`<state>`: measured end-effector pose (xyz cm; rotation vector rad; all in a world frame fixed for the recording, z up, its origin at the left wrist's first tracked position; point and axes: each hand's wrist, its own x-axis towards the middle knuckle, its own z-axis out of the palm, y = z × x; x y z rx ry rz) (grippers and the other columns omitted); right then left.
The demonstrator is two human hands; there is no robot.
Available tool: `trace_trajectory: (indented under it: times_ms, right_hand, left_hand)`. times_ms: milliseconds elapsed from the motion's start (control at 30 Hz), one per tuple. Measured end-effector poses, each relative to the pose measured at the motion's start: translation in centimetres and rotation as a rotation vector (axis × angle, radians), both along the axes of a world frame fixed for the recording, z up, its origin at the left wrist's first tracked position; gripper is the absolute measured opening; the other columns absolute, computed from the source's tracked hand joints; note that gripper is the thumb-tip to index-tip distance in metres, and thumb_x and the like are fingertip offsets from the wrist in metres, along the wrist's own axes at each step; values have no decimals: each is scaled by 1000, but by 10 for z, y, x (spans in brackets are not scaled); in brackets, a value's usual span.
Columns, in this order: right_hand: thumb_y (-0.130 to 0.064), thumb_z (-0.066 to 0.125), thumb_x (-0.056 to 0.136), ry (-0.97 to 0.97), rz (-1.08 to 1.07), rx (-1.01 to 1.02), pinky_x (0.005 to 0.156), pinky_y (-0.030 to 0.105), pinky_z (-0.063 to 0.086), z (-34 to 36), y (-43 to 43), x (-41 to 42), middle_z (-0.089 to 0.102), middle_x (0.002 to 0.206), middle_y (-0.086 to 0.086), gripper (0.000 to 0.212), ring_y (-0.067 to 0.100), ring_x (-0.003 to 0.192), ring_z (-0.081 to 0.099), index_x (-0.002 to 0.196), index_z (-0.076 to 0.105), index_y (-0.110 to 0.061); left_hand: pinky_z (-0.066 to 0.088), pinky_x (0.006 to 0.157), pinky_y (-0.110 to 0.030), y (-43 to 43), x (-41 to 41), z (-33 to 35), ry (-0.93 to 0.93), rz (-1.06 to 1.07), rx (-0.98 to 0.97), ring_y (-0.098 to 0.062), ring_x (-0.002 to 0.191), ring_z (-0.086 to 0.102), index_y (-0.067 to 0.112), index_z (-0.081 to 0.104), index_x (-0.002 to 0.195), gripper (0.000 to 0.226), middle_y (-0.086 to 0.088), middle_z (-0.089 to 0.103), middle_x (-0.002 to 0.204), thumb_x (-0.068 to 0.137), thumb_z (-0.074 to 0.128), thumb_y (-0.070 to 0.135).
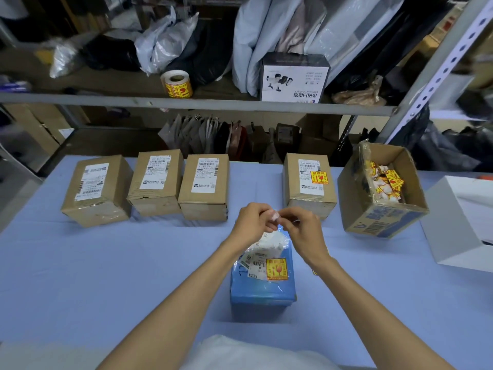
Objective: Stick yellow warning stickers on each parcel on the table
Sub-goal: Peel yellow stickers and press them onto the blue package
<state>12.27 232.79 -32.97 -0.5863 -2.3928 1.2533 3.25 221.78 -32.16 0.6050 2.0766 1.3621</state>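
Remotely, I watched two hands meet above the middle of the worktop [106, 263]: the left hand [252, 221] and the right hand [301, 231] both pinched a small pale scrap [274, 216] between curled fingers [262, 209], just over the blue parcel [262, 295]. That parcel sat toward the near edge, with a yellow warning sticker [277, 268] on its top among white labels. Along the far edge stood a row of brown parcels [204, 186]; the rightmost brown parcel [292, 182] carried a second yellow sticker [319, 178] on its label. Near the far right corner, an open carton [384, 217] held crumpled yellow-and-white sticker scraps. A sticker roll [176, 84] rested on the shelf beyond.
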Motion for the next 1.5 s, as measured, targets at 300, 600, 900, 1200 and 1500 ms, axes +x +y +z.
trace_trajectory:
  times_ms: [300,600,900,1200,1500]
  right_hand:
    - [-3,69,81,163,-48,108,64,28,56,25,14,-3,68,76,7,4,17,70,64,82,73,-2]
    - [-7,73,80,113,107,-184,65,14,54,47,19,3,71,77,-1,16,6,71,71,96,75,-3]
    - [-12,61,91,61,118,-282,68,36,59,50,21,0,70,74,16,11,24,66,70,84,68,-8]
    - [0,71,80,210,14,-505,59,26,57,53,28,-2,65,70,14,15,20,59,66,85,60,10]
    - [-1,70,81,238,1,-298,61,22,55,61,35,0,72,80,14,16,13,65,68,97,73,3]
  left_hand:
    - [59,76,-25,12,10,22,-281,171,291,-18,71,71,1,72,95,13,-15,72,84,85,69,7]
    - [57,77,-27,10,14,22,-300,301,330,-16,73,68,15,74,81,7,-7,74,77,80,75,22]
    - [54,64,-16,8,11,31,-393,267,411,-9,68,66,11,70,86,3,-1,71,75,87,67,12]
    - [58,78,-28,8,4,43,-146,86,400,-17,78,72,9,75,92,10,-9,75,85,82,72,9]
    - [57,76,-18,26,-2,52,-276,3,322,-9,69,66,-5,68,106,19,-6,70,77,90,61,2]
